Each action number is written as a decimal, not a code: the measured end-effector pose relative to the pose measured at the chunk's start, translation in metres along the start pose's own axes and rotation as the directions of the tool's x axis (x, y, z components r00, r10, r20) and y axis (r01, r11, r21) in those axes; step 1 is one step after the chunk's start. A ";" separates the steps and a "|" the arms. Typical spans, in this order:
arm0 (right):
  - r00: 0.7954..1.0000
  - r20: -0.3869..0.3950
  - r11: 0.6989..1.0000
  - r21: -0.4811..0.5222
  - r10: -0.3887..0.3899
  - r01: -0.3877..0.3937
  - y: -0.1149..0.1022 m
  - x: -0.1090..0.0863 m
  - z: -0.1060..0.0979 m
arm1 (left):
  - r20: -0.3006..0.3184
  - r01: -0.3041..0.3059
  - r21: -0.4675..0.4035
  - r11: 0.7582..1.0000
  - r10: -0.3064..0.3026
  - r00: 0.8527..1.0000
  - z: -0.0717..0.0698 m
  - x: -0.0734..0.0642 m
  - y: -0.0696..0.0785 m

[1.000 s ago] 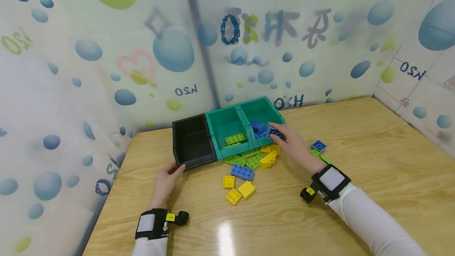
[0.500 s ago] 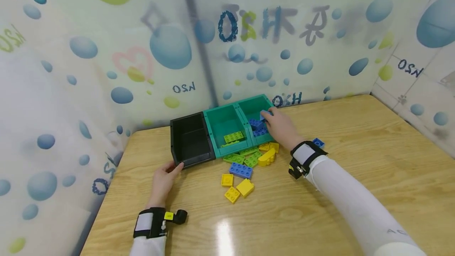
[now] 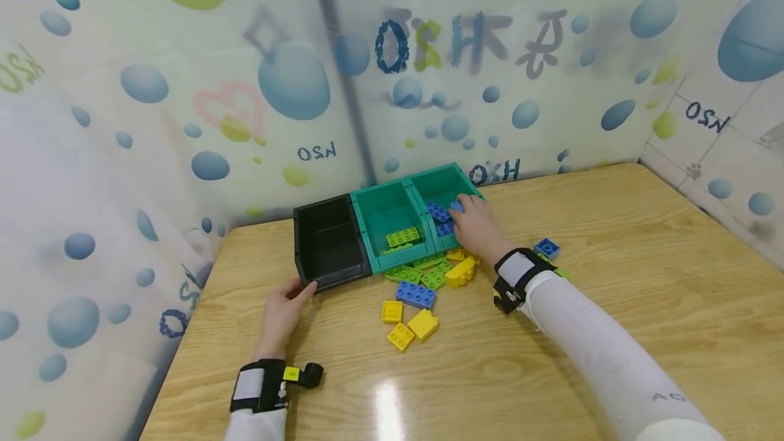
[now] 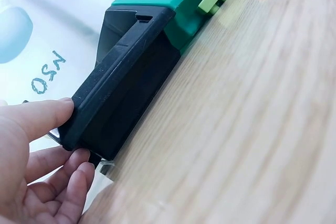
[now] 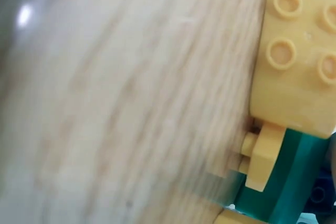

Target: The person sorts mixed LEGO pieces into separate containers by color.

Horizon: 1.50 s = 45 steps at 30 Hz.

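My left hand (image 3: 283,315) grips the near left corner of a black bin (image 3: 333,250). In the left wrist view, the thumb lies on the rim of that bin (image 4: 121,77) and the fingers curl at its corner. Inside the right-hand green bin (image 3: 437,186), my right hand (image 3: 480,229) holds a small blue brick (image 3: 456,206), mostly hidden by the fingers. Several blue bricks (image 3: 437,211) lie beneath it in that bin. Green bricks (image 3: 402,237) lie in the middle green bin (image 3: 386,206). The right wrist view shows little of the hand.
Before the bins lie loose green bricks (image 3: 433,278), a yellow arched brick (image 3: 459,273), a blue brick (image 3: 416,295) and several square yellow bricks (image 3: 423,324). Another blue brick (image 3: 546,248) is to the right, with a green one partly behind the sleeve. A patterned curtain (image 3: 275,175) stands behind the table.
My right hand has moved left from the right bin's front edge into the bin, carrying the blue brick, and has lowered slightly. The left hand keeps its grip on the black bin.
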State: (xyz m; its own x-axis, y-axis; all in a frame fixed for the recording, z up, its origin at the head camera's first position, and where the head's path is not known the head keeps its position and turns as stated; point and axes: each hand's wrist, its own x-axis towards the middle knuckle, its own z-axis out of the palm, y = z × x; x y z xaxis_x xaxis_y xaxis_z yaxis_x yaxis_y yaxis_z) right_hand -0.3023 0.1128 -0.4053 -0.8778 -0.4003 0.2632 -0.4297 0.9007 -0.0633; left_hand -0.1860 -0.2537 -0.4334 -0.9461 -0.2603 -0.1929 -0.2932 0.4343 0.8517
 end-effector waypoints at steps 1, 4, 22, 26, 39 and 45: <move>1.000 0.001 1.000 0.003 0.000 0.000 0.000 0.000 0.000 | -0.001 -0.001 0.000 1.000 0.001 1.000 0.000 0.000 0.000; 1.000 0.012 1.000 0.012 -0.001 0.001 0.000 -0.001 0.000 | -0.004 -0.002 0.002 1.000 0.002 1.000 0.000 0.000 0.001; 0.985 0.170 0.990 0.140 -0.018 -0.006 -0.002 -0.001 -0.011 | -0.003 -0.005 -0.001 1.000 0.005 1.000 0.001 0.000 0.000; 0.999 0.032 0.931 0.364 -0.030 0.016 0.001 -0.006 -0.020 | -0.002 0.000 -0.010 1.000 0.000 1.000 0.001 0.000 0.000; 0.998 -0.031 0.679 0.734 0.062 -0.020 -0.007 -0.062 -0.037 | -0.008 -0.007 -0.002 1.000 0.007 1.000 0.001 0.001 0.001; 0.980 0.148 0.612 0.765 0.133 -0.199 -0.005 -0.079 -0.021 | -0.010 -0.014 0.000 1.000 0.014 1.000 0.001 0.000 0.001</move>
State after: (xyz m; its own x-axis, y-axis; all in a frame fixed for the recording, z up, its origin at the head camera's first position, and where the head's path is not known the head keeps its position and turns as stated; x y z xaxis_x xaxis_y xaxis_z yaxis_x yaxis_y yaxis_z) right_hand -0.2266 0.1431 -0.4058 -0.9489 -0.2972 0.1065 -0.2501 0.5021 -0.8279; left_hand -0.1866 -0.2525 -0.4331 -0.9486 -0.2628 -0.1763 -0.2801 0.4382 0.8541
